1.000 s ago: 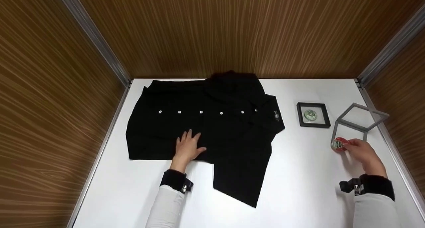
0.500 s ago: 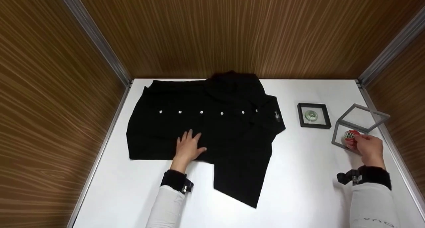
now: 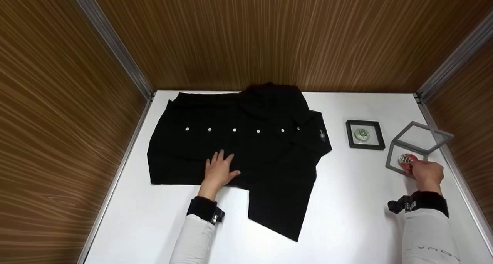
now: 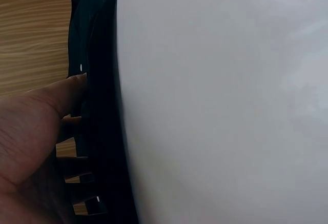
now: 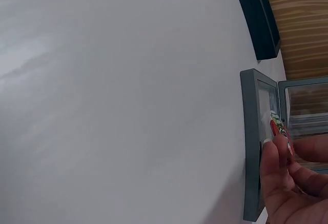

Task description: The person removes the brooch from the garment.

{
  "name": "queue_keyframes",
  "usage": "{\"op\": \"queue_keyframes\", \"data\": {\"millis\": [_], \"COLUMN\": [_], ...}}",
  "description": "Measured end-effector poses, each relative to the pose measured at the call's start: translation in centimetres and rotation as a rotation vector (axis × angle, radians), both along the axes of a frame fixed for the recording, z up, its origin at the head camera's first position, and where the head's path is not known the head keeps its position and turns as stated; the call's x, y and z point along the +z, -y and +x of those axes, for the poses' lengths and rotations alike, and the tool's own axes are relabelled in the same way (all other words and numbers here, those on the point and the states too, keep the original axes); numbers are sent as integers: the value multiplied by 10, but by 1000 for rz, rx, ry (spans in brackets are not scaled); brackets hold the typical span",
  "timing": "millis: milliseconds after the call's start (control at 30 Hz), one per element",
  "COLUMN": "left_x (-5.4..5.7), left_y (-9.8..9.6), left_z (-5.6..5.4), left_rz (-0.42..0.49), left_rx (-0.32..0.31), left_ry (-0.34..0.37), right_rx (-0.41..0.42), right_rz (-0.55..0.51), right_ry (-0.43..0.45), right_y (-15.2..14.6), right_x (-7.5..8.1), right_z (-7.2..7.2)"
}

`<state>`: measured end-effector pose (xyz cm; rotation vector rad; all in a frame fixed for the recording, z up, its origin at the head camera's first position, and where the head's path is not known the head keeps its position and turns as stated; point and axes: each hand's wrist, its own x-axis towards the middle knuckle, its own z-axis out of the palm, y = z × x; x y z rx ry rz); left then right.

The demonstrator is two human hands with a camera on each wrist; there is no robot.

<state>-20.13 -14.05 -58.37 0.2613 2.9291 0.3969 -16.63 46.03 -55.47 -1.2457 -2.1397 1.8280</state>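
My left hand (image 3: 218,172) lies flat with spread fingers on a black short-sleeved shirt (image 3: 277,167) that has a row of white buttons. In the left wrist view, the thumb and fingers touch the dark cloth (image 4: 105,106). At the right, my right hand (image 3: 426,174) pinches a round red badge-like disc (image 3: 406,161) with a green and white pattern. It holds the disc over the lower half of a grey hinged frame (image 3: 393,152), whose clear lid stands raised. From the right wrist view, the disc (image 5: 279,126) is tilted on edge between thumb and fingers, within the frame's rim (image 5: 251,147).
A black square frame (image 3: 349,135) with a round green disc (image 3: 362,134) inside lies left of the grey one. Wood-grain panels (image 3: 238,40) wall the white table (image 3: 346,210) at the back and both sides.
My right hand has carried the red disc from the grey frame's near left corner rightward and up over its lower half. The left hand has stayed on the shirt.
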Motion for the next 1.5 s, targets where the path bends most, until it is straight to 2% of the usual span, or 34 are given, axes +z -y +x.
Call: {"op": "queue_keyframes", "data": {"millis": [100, 167, 233, 367, 433, 533, 667, 900, 1033, 1267, 1500], "left_x": [1, 1, 0, -1, -1, -1, 0, 1, 0, 1, 1], "left_y": [0, 0, 0, 0, 0, -1, 0, 0, 0, 0, 0], "left_z": [0, 0, 0, 0, 1, 1, 1, 1, 0, 0, 1], "left_rz": [11, 14, 13, 10, 10, 10, 10, 19, 20, 16, 13], "left_rx": [-1, 0, 0, 0, 2, 8, 15, 11, 5, 2, 4], "left_ry": [-3, -5, -7, -9, -6, 4, 12, 6, -3, 5, 9], "right_rx": [-43, -46, -1, 137, 186, 222, 234, 168, 155, 276, 427], "right_rz": [-110, -106, -8, 326, 476, 592, 682, 765, 796, 791, 782], "right_ry": [-64, -76, -48, 51, 71, 56, 40, 2, 20, 127, 226], "right_y": [0, 0, 0, 3, 6, 10, 15, 23, 21, 18, 12], "right_x": [0, 0, 1, 1, 2, 5, 16, 37, 46, 60, 65], "right_z": [1, 2, 4, 6, 6, 4, -3, -16, -26, -38, -49]}}
